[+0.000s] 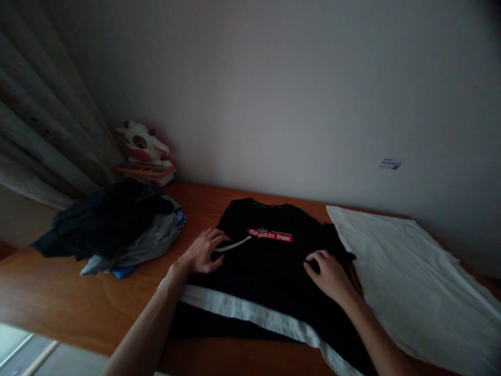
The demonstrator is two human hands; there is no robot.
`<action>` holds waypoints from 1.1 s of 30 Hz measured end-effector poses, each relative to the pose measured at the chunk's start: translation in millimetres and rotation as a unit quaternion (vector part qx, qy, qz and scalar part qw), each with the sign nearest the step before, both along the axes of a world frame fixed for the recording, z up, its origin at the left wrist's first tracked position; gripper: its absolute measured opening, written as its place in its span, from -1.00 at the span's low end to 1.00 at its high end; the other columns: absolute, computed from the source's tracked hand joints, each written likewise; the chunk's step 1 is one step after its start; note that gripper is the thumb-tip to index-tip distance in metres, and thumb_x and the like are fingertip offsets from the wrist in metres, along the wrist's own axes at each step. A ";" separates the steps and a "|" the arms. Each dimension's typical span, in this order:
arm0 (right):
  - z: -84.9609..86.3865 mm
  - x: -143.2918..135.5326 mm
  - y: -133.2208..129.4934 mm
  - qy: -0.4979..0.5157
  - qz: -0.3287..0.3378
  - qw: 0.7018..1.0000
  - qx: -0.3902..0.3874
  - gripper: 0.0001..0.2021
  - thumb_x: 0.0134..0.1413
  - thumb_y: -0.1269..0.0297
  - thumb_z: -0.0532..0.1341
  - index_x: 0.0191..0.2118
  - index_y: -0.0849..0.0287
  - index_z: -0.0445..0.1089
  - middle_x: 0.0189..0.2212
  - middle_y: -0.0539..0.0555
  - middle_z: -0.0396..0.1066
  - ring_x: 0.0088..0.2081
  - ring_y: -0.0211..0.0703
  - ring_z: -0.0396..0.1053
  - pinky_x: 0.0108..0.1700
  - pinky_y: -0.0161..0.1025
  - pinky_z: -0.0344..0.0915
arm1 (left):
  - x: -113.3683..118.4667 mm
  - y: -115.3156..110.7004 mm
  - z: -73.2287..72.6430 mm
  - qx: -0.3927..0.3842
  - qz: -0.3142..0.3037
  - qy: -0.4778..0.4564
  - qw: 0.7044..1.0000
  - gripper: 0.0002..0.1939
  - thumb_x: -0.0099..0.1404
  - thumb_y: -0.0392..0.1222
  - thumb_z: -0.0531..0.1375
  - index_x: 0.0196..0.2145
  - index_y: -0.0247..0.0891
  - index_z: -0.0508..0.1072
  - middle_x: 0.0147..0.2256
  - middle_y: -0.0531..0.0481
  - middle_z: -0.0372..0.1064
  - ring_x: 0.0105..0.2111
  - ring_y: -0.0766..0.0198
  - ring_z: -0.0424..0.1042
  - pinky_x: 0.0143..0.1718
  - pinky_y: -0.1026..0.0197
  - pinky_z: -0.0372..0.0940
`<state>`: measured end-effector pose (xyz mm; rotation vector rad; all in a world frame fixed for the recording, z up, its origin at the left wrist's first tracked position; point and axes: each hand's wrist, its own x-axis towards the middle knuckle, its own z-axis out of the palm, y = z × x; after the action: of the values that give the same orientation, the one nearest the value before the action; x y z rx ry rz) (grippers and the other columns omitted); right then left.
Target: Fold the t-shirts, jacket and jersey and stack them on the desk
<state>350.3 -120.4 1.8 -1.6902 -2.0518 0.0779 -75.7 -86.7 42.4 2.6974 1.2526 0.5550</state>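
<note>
A black T-shirt (262, 271) with a red "Remain free" print lies front up on the wooden surface, with a white band along its lower edge. More black cloth shows below that band. My left hand (205, 251) is over the shirt's left side, thumb and fingers apart. A thin white strip (235, 244) runs from beside its fingers toward the print; whether it is loose or part of the shirt I cannot tell. Over the right side of the shirt, my right hand (326, 271) is open with curved fingers, and it grips no cloth that I can see.
A white cloth (407, 282) lies spread to the right. On the left is a heap of dark and grey clothes (121, 222). Behind it, a cow-shaped toy with keys (144, 149) stands by the wall and a curtain (43, 115). The wooden surface (58, 287) meets the wall.
</note>
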 end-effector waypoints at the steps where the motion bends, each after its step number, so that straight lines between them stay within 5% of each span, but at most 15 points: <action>1: 5.5 -7.6 5.8 -0.003 -0.001 1.000 -0.013 -0.84 0.17 0.19 0.18 -0.29 0.08 0.49 -0.24 0.14 0.51 -0.20 0.03 0.50 -0.07 -0.06 0.39 | -2.8 -0.5 1.2 -0.009 0.006 0.006 1.000 -0.41 0.09 -0.21 0.23 0.12 -0.21 0.39 0.07 -0.20 0.36 0.03 -0.06 0.37 0.10 -0.12 0.29; 6: 16.5 -80.9 37.1 0.087 0.042 0.993 -0.063 -0.85 0.19 0.20 0.20 -0.25 0.09 0.50 -0.23 0.11 0.55 -0.20 -0.05 0.51 -0.11 -0.17 0.38 | -9.7 -2.9 0.4 -0.018 0.043 0.031 0.998 -0.20 -0.07 -0.39 0.18 0.20 -0.19 0.34 0.11 -0.18 0.31 0.08 -0.09 0.31 0.16 -0.17 0.22; 10: 10.5 -146.0 61.2 0.162 0.017 0.980 -0.112 -0.83 0.18 0.16 0.24 -0.27 0.11 0.52 -0.28 0.12 0.59 -0.23 -0.06 0.54 -0.13 -0.20 0.37 | -13.9 2.0 -7.0 0.014 0.084 0.028 0.996 -0.42 0.11 -0.40 0.15 0.12 -0.19 0.42 0.03 -0.17 0.41 0.02 -0.05 0.35 0.08 -0.12 0.28; 14: 5.5 -181.7 81.2 0.186 -0.014 0.975 -0.120 -0.72 0.16 0.02 0.27 -0.37 0.13 0.52 -0.33 0.19 0.59 -0.21 0.04 0.56 -0.16 -0.16 0.36 | -18.1 6.2 -10.1 0.050 0.085 -0.013 0.995 -0.68 0.26 -0.34 0.15 -0.03 -0.20 0.48 -0.10 -0.13 0.48 -0.09 0.04 0.42 -0.01 -0.01 0.34; 19: 2.1 -193.0 95.4 0.248 -0.027 0.960 -0.128 -0.84 0.06 0.18 0.32 -0.45 0.10 0.43 -0.44 0.11 0.57 -0.31 0.00 0.57 -0.24 -0.19 0.37 | -20.0 5.9 -10.7 0.066 0.083 -0.065 0.992 -0.75 0.34 -0.26 0.17 -0.04 -0.17 0.48 -0.11 -0.09 0.49 -0.10 0.10 0.45 -0.04 0.06 0.36; 26: 4.8 -178.5 93.8 0.353 0.015 0.931 -0.087 -0.73 0.21 0.16 0.07 -0.07 0.12 0.37 -0.49 -0.04 0.50 -0.52 -0.18 0.48 -0.43 -0.29 0.36 | -23.6 6.2 -13.4 0.018 0.082 -0.022 0.996 -0.53 0.00 -0.48 0.18 -0.12 -0.17 0.50 -0.16 -0.06 0.49 -0.12 0.08 0.45 -0.07 0.09 0.36; 33: -3.3 -165.5 73.2 0.327 0.044 0.943 -0.040 -0.80 0.09 0.23 0.11 -0.28 0.07 0.47 -0.43 0.02 0.51 -0.38 -0.10 0.46 -0.24 -0.21 0.35 | -20.4 5.6 -13.4 -0.017 0.065 0.003 0.998 -0.53 -0.03 -0.46 0.14 -0.14 -0.18 0.49 -0.26 -0.02 0.46 -0.24 0.15 0.46 -0.19 0.17 0.35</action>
<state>184.9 -47.2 -1.5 -1.3627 -1.6226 0.6680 -96.1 -81.0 29.0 2.6048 1.4349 0.5338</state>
